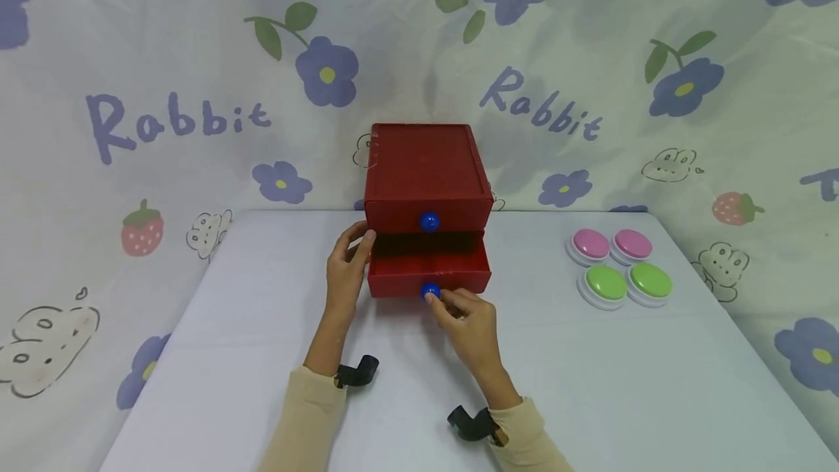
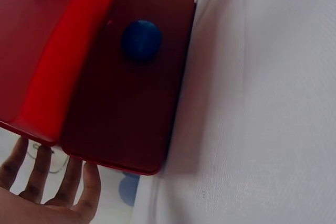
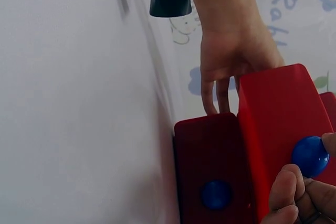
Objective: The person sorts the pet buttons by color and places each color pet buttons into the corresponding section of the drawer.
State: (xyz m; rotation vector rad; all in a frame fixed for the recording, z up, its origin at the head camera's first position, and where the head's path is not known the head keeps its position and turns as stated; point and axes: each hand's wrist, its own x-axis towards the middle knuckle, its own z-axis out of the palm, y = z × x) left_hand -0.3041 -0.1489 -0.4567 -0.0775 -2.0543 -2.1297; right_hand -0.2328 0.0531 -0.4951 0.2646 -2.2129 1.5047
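Note:
A red drawer cabinet (image 1: 422, 159) stands at the back of the table, its middle drawer (image 1: 429, 264) pulled out. My right hand (image 1: 468, 323) pinches that drawer's blue knob (image 3: 310, 156) between thumb and fingers. My left hand (image 1: 347, 268) rests against the cabinet's left side, thumb near the front edge and fingers extended. Above the pulled-out drawer, the top drawer (image 1: 393, 217) with its own blue knob (image 1: 429, 222) is closed. Both wrist views show a closed bottom drawer (image 2: 115, 103) in shadow, hidden from the head view; its blue knob (image 2: 142, 40) faces forward.
To the right sit two pink push buttons (image 1: 591, 244) and two green push buttons (image 1: 606, 282) on white bases. A white cloth covers the table (image 1: 262, 384). Behind the cabinet hangs a curtain (image 1: 419, 49) printed with flowers and rabbits.

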